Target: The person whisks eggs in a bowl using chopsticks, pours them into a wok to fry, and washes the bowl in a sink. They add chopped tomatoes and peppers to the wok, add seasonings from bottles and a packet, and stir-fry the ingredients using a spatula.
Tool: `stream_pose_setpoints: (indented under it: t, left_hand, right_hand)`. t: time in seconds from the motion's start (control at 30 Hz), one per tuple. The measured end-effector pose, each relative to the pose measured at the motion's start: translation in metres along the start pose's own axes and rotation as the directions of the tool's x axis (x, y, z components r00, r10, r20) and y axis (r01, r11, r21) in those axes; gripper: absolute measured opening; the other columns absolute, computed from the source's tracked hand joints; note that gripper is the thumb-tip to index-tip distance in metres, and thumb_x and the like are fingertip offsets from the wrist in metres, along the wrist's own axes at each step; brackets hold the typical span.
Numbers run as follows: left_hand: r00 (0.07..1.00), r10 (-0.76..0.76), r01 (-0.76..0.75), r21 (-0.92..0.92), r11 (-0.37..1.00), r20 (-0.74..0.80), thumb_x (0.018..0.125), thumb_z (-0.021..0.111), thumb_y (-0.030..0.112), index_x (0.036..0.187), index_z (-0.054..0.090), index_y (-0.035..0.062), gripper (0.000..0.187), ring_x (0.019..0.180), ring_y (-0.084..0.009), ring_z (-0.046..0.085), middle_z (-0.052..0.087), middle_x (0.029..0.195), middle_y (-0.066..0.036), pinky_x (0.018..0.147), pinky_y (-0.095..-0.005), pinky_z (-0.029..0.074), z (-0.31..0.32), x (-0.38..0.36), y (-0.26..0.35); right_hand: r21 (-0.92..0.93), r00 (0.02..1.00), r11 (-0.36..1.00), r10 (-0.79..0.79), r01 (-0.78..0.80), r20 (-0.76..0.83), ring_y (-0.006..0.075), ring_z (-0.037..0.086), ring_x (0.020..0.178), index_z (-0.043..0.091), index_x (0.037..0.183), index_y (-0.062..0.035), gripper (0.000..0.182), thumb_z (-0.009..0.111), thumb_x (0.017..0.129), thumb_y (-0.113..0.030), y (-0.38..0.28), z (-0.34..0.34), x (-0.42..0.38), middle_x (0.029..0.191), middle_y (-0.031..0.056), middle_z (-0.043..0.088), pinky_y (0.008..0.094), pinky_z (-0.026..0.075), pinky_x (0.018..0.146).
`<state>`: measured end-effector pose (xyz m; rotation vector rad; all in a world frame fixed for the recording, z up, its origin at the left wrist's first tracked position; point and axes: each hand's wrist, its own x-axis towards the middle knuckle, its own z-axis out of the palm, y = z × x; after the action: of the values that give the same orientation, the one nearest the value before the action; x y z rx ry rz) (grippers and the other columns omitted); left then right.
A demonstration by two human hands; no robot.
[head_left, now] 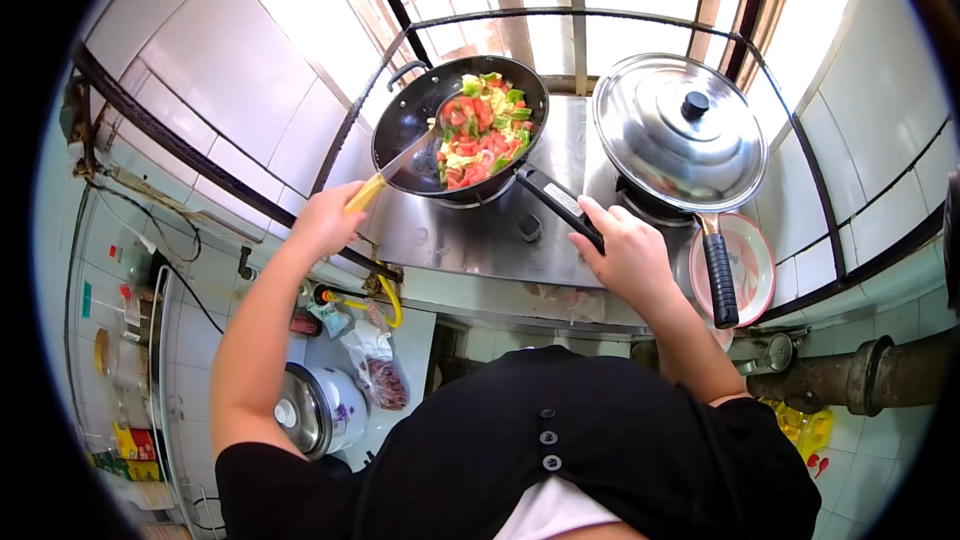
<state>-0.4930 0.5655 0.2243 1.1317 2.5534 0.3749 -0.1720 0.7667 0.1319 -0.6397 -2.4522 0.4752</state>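
My left hand (325,222) is closed around the yellow handle of a spatula (408,153). Its metal shaft reaches into a black wok (408,125), and tomato pieces cover most of the blade. Chopped red tomato, green pepper and pale yellow bits, perhaps egg, make up the food (490,145), heaped on the wok's right side. My right hand (632,252) grips the end of the wok's long black handle (555,202), thumb on the near side. The wok sits on the left burner of the steel stove (450,245), tilted slightly in view.
A second pan under a shiny domed lid (680,130) stands on the right burner, its black handle (720,275) pointing toward me. Below it lies a red-rimmed plate (765,265). Lower left are a lidded pot (340,410) and a plastic bag (372,360). Dark metal bars (570,12) surround the stove.
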Motion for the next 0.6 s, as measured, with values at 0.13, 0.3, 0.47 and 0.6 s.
stream_pose_setpoints:
  t: [0.13, 0.3, 0.47, 0.6]
  left_hand:
    - [0.962, 0.223, -0.154, 0.361, 0.920, -0.159, 0.081, 0.062, 0.004, 0.126, 0.061, 0.0141, 0.046, 0.091, -0.0363, 0.064, 0.067, 0.098, -0.019, 0.082, -0.0410, 0.050, -0.044, -0.020, 0.002]
    - [0.955, 0.202, -0.060, 0.526, 0.848, -0.218, 0.084, 0.058, 0.008, 0.117, 0.066, 0.0160, 0.035, 0.087, -0.0365, 0.064, 0.067, 0.090, -0.020, 0.078, -0.0451, 0.051, -0.058, 0.053, 0.019]
    - [0.996, -0.027, 0.060, 0.440, 0.896, -0.080, 0.082, 0.056, 0.005, 0.114, 0.069, 0.0137, 0.035, 0.089, -0.0332, 0.065, 0.068, 0.094, -0.019, 0.081, -0.0399, 0.052, -0.070, 0.101, 0.067]
    - [0.952, 0.302, -0.240, 0.497, 0.834, -0.046, 0.084, 0.055, 0.006, 0.116, 0.069, 0.0166, 0.037, 0.082, -0.0310, 0.063, 0.066, 0.087, -0.016, 0.076, -0.0383, 0.051, -0.067, 0.087, 0.066]
  right_hand:
    - [-0.013, 1.000, 1.000, 0.009, -0.009, 0.008, 0.0292, 0.061, 0.069, 0.059, 0.122, -0.0060, 0.043, 0.065, 0.087, -0.032, -0.001, -0.001, 0.001, 0.078, 0.0112, 0.058, 0.0379, 0.050, 0.062]
    - [-0.022, 1.000, 1.000, -0.007, 0.007, -0.019, 0.0288, 0.060, 0.068, 0.060, 0.120, -0.0060, 0.042, 0.066, 0.086, -0.030, 0.001, 0.004, 0.000, 0.078, 0.0108, 0.057, 0.0373, 0.049, 0.060]
    - [-0.014, 1.000, 1.000, -0.003, 0.003, -0.013, 0.0285, 0.061, 0.069, 0.060, 0.121, -0.0063, 0.043, 0.067, 0.086, -0.030, -0.001, 0.002, 0.000, 0.079, 0.0103, 0.058, 0.0375, 0.049, 0.060]
    - [-0.023, 1.000, 1.000, -0.010, 0.010, -0.011, 0.0285, 0.061, 0.070, 0.060, 0.121, -0.0061, 0.043, 0.066, 0.086, -0.031, 0.001, 0.003, 0.000, 0.080, 0.0105, 0.058, 0.0375, 0.049, 0.061]
